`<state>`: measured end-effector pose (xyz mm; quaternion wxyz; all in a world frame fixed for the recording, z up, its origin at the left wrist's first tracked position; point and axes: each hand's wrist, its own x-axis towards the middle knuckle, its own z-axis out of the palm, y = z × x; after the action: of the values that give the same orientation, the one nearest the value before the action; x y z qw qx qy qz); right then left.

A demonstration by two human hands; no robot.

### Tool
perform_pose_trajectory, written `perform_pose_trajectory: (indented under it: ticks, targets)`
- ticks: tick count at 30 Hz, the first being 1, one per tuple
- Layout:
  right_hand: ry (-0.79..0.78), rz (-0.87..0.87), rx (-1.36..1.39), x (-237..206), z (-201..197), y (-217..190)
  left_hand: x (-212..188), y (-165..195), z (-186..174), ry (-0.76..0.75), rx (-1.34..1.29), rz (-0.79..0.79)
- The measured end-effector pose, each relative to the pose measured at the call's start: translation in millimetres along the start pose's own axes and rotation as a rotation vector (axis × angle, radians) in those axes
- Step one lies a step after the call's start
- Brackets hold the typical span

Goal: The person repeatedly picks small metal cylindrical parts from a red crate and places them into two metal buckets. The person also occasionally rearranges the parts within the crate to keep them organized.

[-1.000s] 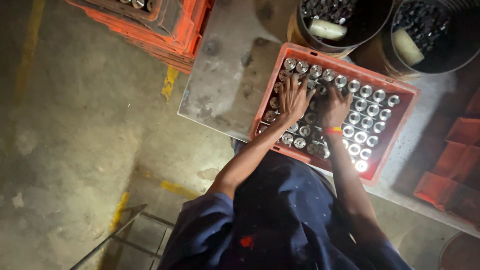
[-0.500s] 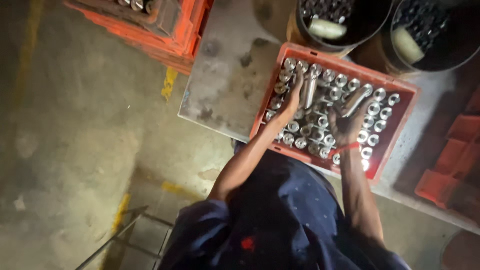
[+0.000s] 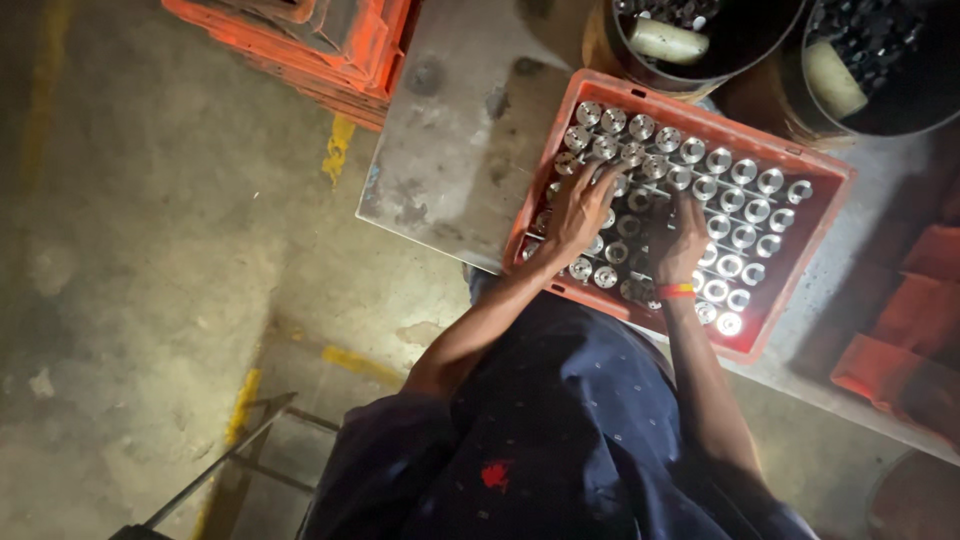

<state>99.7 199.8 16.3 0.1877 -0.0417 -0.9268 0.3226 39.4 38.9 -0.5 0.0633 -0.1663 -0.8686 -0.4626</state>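
While resting on the grey surface (image 3: 450, 150), orange crate (image 3: 800, 260) holds round metal parts (image 3: 740, 205) in rows | left hand (image 3: 580, 210), right hand (image 3: 688, 240): apart, fingers spread flat on parts, gripping nothing visible.

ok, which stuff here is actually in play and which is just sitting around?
In play:
orange crate
metal parts in it
left hand
right hand

Lying about:
two dark buckets
stacked orange crates
metal tabletop

left hand (image 3: 578, 212): palm down, fingers spread | right hand (image 3: 686, 240): palm down, fingers extended | both forearms reaching forward
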Motion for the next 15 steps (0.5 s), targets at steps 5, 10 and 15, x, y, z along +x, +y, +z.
perform_pose_trajectory:
  ticks: [5, 10, 15]
  targets:
    - [-0.044, -0.064, -0.248, 0.5, 26.2, 9.7, 1.7, -3.3, 21.3, -0.119, 0.513, -0.092]
    - [-0.256, -0.185, -0.082, 13.2, 9.9, 34.6, 20.7, -23.3, 22.9, -0.21, 0.289, 0.004]
    - [0.051, 0.222, 0.582, 12.3, -41.0, 56.3, 19.6, -33.6, -4.7, 0.056, -0.066, -0.016]
